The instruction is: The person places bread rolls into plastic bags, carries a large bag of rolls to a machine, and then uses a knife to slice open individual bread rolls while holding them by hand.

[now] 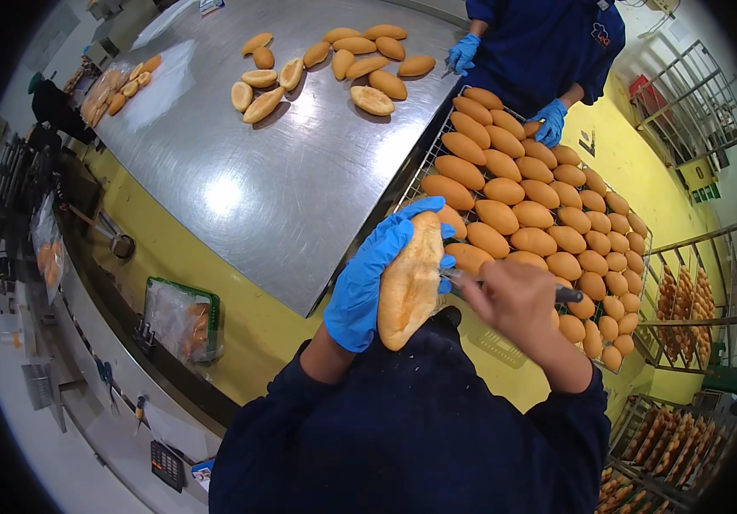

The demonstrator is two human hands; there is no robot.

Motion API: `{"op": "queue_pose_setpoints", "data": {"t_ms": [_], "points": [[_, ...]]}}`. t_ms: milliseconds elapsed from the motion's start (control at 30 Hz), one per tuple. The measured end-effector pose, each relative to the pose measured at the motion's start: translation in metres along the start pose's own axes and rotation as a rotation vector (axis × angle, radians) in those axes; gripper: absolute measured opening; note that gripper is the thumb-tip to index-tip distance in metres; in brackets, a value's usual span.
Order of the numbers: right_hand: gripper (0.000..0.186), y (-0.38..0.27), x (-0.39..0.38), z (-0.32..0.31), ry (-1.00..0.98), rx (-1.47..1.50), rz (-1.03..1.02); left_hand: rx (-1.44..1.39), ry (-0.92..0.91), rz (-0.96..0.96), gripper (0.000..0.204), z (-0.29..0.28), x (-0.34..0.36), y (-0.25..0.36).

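My left hand (358,295), in a blue glove, is wrapped round an oval bread roll (407,287) in front of my chest. The roll's pale, creased side faces up toward me. Closed round a knife (568,295), my bare right hand (512,301) is just right of the roll. The knife's black handle end sticks out past the fist. Its short metal part points at the roll's right edge, where the gloved fingertips hide the tip; whether it has entered the bread I cannot tell. Close on the right is a wire rack (427,168) covered with browned rolls (534,215).
A steel table (291,197) fills the upper left, with several rolls (263,105) at its far end. Across the rack, a co-worker's blue-gloved hands (550,122) reach the rolls and table edge. A green crate (217,321) stands lower left; tall racks (686,291) stand right.
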State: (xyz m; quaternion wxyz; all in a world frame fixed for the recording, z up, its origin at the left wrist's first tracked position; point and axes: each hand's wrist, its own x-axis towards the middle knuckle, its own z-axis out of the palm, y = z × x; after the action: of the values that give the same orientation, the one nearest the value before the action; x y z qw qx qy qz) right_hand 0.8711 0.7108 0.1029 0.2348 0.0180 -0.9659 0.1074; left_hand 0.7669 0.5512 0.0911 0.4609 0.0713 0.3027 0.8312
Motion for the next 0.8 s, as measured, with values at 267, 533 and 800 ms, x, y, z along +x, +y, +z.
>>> {"op": "queue_pose_setpoints", "data": {"t_ms": [267,533,800], "points": [[0.036,-0.007,-0.005,-0.002,-0.066,-0.063,-0.004,-0.003,0.014,0.032,0.052,-0.013,-0.003,0.002],[0.034,-0.005,-0.007,-0.005,-0.035,-0.073,0.072,-0.003,0.038,0.027,0.053,-0.014,-0.008,0.006],[0.034,0.021,-0.003,0.010,0.148,-0.125,0.245,-0.182,-0.160,-0.189,0.056,-0.012,-0.011,0.005]]}}
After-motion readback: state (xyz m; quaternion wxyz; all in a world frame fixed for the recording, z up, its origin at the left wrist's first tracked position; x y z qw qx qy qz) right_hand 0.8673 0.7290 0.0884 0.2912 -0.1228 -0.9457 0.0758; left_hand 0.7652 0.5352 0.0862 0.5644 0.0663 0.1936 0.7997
